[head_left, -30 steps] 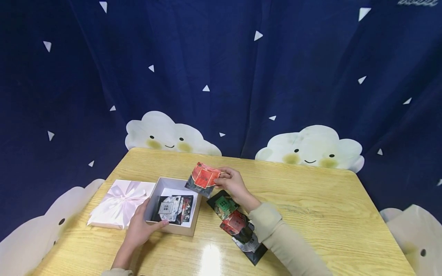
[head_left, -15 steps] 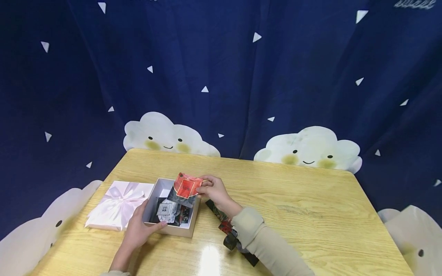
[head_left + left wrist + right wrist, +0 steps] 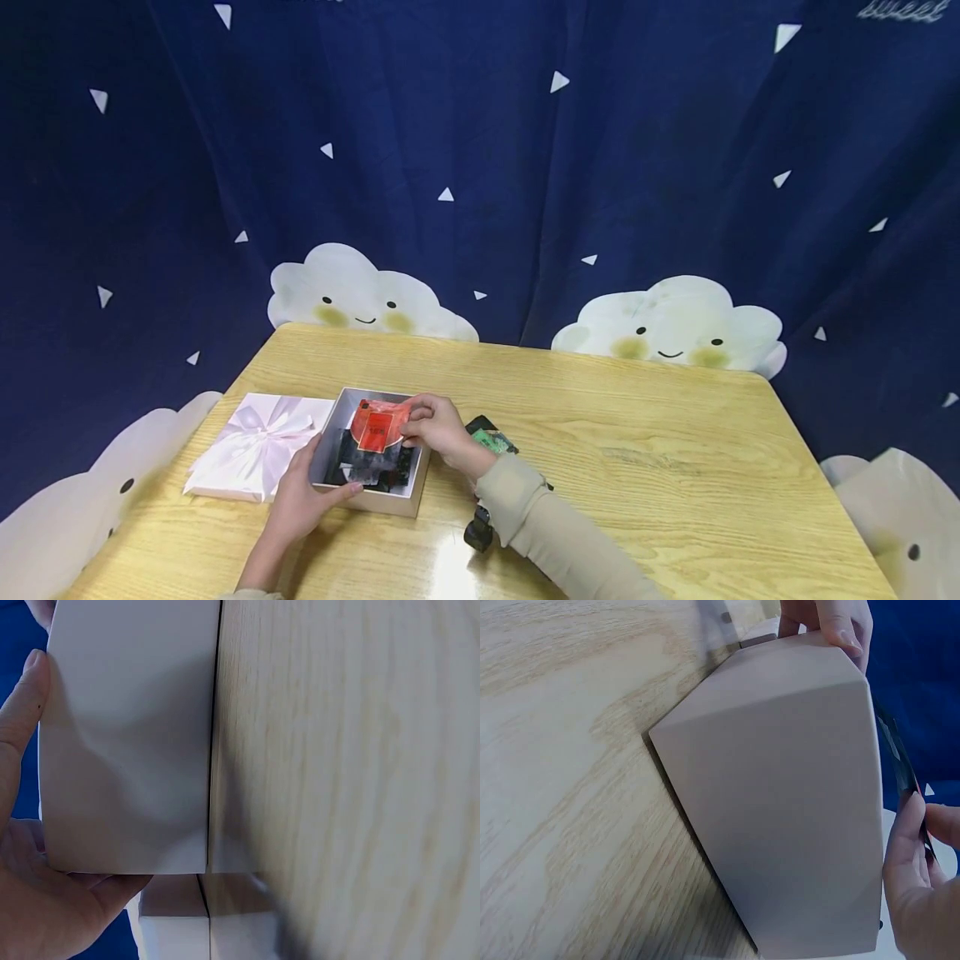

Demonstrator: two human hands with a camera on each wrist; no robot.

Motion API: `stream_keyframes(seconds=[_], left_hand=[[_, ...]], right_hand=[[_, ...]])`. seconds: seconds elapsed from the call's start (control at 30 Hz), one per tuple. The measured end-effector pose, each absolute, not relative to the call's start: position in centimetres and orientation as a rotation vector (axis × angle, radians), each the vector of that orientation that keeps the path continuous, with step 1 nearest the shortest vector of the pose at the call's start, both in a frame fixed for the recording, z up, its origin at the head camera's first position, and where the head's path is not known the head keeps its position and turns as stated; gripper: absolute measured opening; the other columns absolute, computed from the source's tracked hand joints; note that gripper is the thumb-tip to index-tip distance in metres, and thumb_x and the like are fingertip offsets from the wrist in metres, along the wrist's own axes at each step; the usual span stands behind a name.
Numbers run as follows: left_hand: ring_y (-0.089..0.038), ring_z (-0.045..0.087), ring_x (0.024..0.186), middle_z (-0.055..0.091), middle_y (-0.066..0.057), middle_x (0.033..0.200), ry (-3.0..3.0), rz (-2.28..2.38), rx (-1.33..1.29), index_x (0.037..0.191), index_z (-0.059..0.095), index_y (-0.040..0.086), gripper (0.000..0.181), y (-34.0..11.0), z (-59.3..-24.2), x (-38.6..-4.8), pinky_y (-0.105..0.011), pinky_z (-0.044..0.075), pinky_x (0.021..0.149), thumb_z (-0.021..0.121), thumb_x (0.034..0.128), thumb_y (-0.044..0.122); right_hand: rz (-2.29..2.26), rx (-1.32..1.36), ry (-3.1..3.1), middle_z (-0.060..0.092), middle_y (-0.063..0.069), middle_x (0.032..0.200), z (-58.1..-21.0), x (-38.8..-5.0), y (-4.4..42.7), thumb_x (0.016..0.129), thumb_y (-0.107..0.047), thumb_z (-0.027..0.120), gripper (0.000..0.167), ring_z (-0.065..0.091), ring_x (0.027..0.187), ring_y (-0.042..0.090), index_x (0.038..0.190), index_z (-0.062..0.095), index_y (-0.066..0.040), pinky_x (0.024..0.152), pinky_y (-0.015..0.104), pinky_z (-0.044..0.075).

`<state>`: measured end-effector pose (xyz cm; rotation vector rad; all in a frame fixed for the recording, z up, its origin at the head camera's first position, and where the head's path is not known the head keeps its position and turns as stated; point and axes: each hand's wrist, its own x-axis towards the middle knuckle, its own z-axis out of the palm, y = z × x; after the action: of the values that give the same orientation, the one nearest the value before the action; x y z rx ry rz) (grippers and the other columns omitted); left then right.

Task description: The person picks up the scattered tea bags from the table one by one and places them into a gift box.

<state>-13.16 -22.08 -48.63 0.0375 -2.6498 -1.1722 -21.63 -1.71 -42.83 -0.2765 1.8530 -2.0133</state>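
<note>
My right hand (image 3: 442, 432) pinches the edge of a flat red-and-black sachet (image 3: 371, 437) between thumb and fingers, over the open pale box (image 3: 390, 502). Part of the sachet (image 3: 901, 757) shows above the box rim in the right wrist view. Other dark sachets lie inside the box, mostly covered by the held one. My left hand (image 3: 303, 498) grips the box's near left corner, its thumb along the front wall. In the left wrist view, that thumb (image 3: 28, 697) lies at the rim of the box wall (image 3: 135, 735).
A white lid (image 3: 240, 433) with a pale ribbon bow lies left of the box. A green-and-black sachet (image 3: 491, 439) lies to the right, with others partly hidden by my right sleeve (image 3: 555, 525). The wooden table (image 3: 660, 450) reaches to a dark blue curtain (image 3: 480, 150).
My right hand has carried the red-and-black sachet leftward and down, from above the box's right side to over its inside. My left hand keeps its grip on the box.
</note>
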Motion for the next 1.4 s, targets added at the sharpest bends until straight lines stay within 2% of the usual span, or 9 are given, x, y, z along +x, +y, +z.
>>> stream_keyframes(seconds=[0.2,0.33,0.5,0.8,0.97,1.17,1.4], left_hand=[[-0.048,0.041,0.112,0.039,-0.036,0.124,-2.643,-1.176,0.034,0.133,0.029,-0.012,0.096,-22.0,-48.7,-13.2,-0.059,0.036,0.090,0.083,0.0638,0.026],[-0.049,0.040,0.113,0.038,-0.036,0.125,-2.646,-1.184,0.033,0.133,0.029,-0.012,0.096,-22.1,-48.8,-13.4,-0.060,0.035,0.091,0.082,0.0639,0.027],[-0.049,0.038,0.115,0.038,-0.036,0.126,-2.639,-1.189,0.014,0.133,0.029,-0.013,0.096,-22.1,-48.7,-13.5,-0.060,0.033,0.093,0.083,0.0634,0.025],[-0.049,0.038,0.115,0.038,-0.036,0.126,-2.631,-1.186,0.007,0.133,0.030,-0.012,0.096,-22.2,-48.6,-13.5,-0.060,0.032,0.093,0.083,0.0634,0.025],[-0.049,0.039,0.114,0.039,-0.036,0.125,-2.627,-1.166,-0.003,0.133,0.030,-0.012,0.095,-22.2,-48.8,-13.5,-0.060,0.033,0.092,0.083,0.0632,0.025],[-0.048,0.038,0.115,0.039,-0.036,0.126,-2.634,-1.186,0.005,0.134,0.029,-0.011,0.096,-22.2,-49.0,-13.4,-0.059,0.032,0.093,0.083,0.0631,0.025],[-0.048,0.038,0.116,0.038,-0.035,0.126,-2.646,-1.194,0.018,0.135,0.029,-0.011,0.097,-22.2,-49.1,-13.5,-0.059,0.032,0.094,0.083,0.0631,0.026]], right_hand=[[-1.974,-0.294,1.847,0.059,0.025,0.085,-42.8,-21.5,-2.1,0.079,0.017,0.054,0.037,0.059,0.057,0.013,0.116,0.051,0.013,0.062,0.032,0.055],[-1.961,-0.297,1.825,0.061,0.029,0.089,-44.2,-22.3,-2.4,0.079,0.019,0.054,0.041,0.064,0.066,0.025,0.119,0.047,0.016,0.065,0.036,0.055],[-1.942,-0.292,1.843,0.061,0.029,0.092,-44.9,-22.9,-2.3,0.078,0.018,0.055,0.041,0.065,0.078,0.036,0.118,0.048,0.015,0.068,0.040,0.054],[-1.920,-0.340,1.848,0.058,0.033,0.099,-44.2,-22.9,-0.8,0.081,0.011,0.057,0.035,0.065,0.080,0.035,0.115,0.052,0.013,0.066,0.036,0.055],[-1.915,-0.379,1.825,0.060,0.029,0.092,-43.8,-22.8,0.2,0.082,0.009,0.058,0.029,0.065,0.078,0.034,0.111,0.054,0.010,0.062,0.031,0.055],[-1.867,-0.439,1.842,0.060,0.029,0.091,-43.8,-22.6,1.3,0.083,0.005,0.059,0.027,0.064,0.066,0.017,0.110,0.056,0.007,0.067,0.039,0.055],[-1.873,-0.453,1.841,0.062,0.017,0.083,-43.8,-22.4,2.4,0.082,0.003,0.061,0.029,0.062,0.064,0.017,0.111,0.055,0.008,0.066,0.041,0.055]])
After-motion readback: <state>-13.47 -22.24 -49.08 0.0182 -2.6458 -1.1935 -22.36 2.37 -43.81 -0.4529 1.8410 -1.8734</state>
